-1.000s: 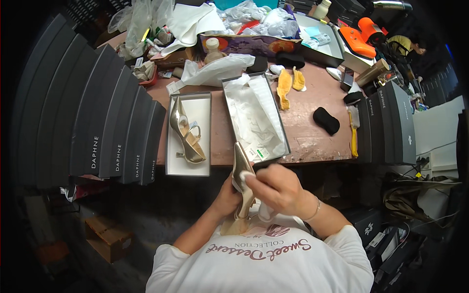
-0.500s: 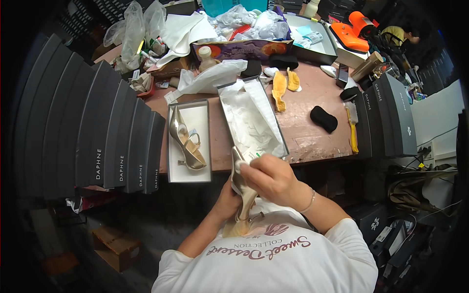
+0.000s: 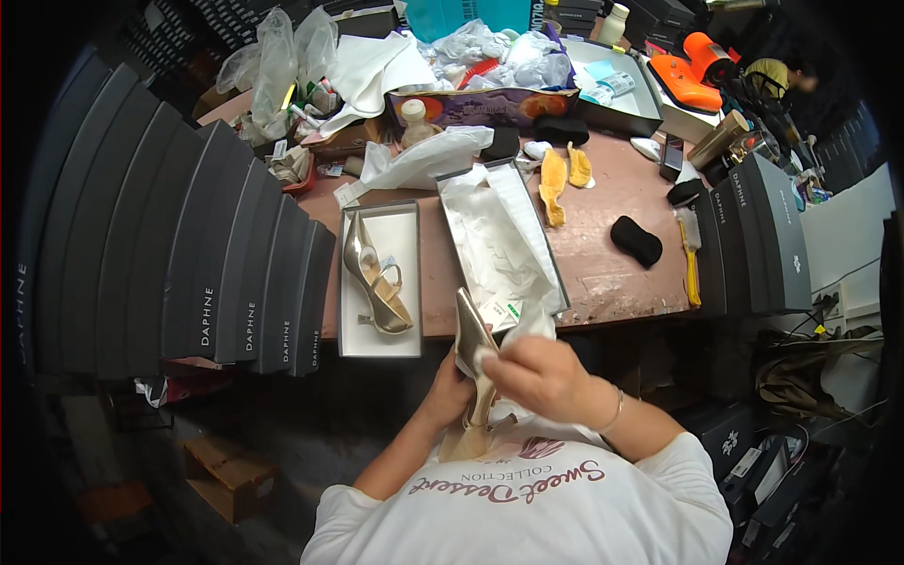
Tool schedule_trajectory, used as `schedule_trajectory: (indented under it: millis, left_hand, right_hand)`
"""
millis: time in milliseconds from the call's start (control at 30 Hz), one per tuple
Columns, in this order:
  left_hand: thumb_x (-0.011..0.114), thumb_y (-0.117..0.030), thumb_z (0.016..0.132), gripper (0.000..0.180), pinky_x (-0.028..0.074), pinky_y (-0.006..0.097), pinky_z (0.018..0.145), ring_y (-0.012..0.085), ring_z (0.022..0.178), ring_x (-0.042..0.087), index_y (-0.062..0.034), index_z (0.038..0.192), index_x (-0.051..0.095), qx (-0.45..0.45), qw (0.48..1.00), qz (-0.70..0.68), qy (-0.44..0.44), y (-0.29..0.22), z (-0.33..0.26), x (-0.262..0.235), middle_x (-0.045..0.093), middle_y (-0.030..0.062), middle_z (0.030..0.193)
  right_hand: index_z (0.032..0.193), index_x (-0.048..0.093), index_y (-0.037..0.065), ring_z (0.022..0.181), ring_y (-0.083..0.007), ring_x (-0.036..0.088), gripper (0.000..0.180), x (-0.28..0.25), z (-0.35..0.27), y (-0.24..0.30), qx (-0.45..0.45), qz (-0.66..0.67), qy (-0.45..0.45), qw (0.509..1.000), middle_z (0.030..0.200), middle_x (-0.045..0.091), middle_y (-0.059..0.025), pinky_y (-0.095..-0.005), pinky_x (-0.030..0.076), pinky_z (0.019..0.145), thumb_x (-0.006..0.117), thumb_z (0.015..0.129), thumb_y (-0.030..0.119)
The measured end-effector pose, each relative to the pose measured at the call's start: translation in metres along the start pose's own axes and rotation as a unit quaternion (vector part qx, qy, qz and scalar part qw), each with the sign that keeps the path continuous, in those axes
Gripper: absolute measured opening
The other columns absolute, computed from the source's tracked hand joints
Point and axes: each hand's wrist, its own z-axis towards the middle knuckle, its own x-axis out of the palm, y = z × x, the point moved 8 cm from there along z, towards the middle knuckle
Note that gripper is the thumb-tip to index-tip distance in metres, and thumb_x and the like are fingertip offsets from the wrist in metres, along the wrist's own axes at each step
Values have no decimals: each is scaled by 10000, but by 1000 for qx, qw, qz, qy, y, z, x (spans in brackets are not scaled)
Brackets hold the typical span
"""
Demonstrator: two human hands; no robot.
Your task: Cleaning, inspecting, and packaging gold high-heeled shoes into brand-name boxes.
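My left hand (image 3: 450, 388) is wrapped around a shiny gold high-heeled shoe (image 3: 471, 328), held tilted in front of my chest beyond the table's near edge. The fingers of my right hand (image 3: 548, 379) are pinched on a small white wad (image 3: 484, 358), cloth or tissue, against the side of the shoe. More white material shows above those fingers. A matching gold shoe (image 3: 384, 299) lies on its side in a grey-edged shoebox (image 3: 381, 347) at the left. Beside it, a second shoebox (image 3: 450, 226) holds crumpled white tissue paper (image 3: 490, 250) and a small card.
Grey shoeboxes (image 3: 212, 254) are stacked at the left and more (image 3: 767, 235) at the right. On the table lie a black sponge-like pad (image 3: 637, 241), yellow cloth pieces (image 3: 553, 186) and a yellow-handled brush (image 3: 691, 259). Farther back stands a carton (image 3: 480, 108) of plastic bags. Another person (image 3: 774, 77) is far right.
My right hand has moved down along the shoe, toward my body, still pinching the white wad. The whole view has shifted slightly. The boxed shoe stays put.
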Motion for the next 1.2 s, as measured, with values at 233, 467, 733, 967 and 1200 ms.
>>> schedule_trajectory:
  millis: [233, 467, 733, 967, 1200]
  left_hand:
    - [651, -136, 876, 568, 503, 278, 625, 159, 743, 614, -52, 1376, 395, -42, 998, 42, 18, 11, 5, 4, 602, 91, 954]
    - [623, -384, 905, 703, 533, 275, 543, 221, 668, 621, -138, 1464, 274, -5, 955, -286, 84, -3, 20, -24, 581, 163, 914]
    - [586, -304, 940, 651, 546, 358, 621, 285, 773, 609, -173, 1482, 250, -21, 861, -467, 200, -5, 39, -28, 554, 219, 1012]
    - [606, -400, 913, 713, 594, 381, 632, 299, 779, 652, -146, 1474, 248, -33, 906, -406, 115, 10, 44, -34, 587, 216, 1012]
    - [577, -314, 946, 640, 571, 342, 602, 288, 779, 611, -149, 1474, 255, 22, 877, -441, 191, -27, 49, -37, 549, 230, 1022]
  right_hand:
    - [1013, 597, -16, 686, -273, 552, 317, -11, 41, -32, 26, -52, -38, 998, 783, 511, -104, -344, 459, 597, 617, 703, 43]
    - [931, 676, -4, 693, -105, 550, 109, -13, 15, -89, 263, 138, -35, 954, 808, 583, -45, -223, 420, 625, 671, 824, 10]
    - [930, 677, -8, 690, -88, 523, 112, 13, -39, -57, 328, 228, -26, 916, 809, 587, -33, -213, 397, 615, 683, 821, 13]
    - [972, 680, 8, 610, -119, 556, 176, 11, -24, -34, 233, 164, -19, 958, 822, 596, -65, -245, 444, 535, 713, 800, 3]
    - [963, 686, 14, 600, -134, 572, 200, 5, -29, -32, 206, 150, -33, 967, 820, 599, -74, -245, 449, 517, 726, 768, -10]
